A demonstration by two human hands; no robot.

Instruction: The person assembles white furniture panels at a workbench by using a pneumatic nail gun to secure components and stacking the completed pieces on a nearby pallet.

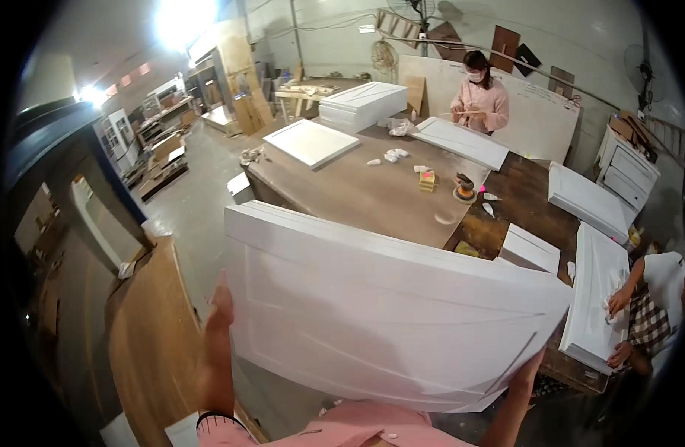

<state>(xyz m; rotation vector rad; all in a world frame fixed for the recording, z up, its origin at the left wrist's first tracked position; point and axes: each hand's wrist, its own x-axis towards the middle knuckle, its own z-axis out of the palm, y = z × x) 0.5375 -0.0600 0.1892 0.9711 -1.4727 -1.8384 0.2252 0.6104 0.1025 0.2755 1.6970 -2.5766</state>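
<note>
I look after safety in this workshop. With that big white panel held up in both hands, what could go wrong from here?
1. The white panel is held only at its edges by the left hand and right hand; it could slip or tip.
2. It blocks the view of the near table edge, so it may knock against it.
3. A co-worker works on another panel close to its right end and could be bumped.
</note>
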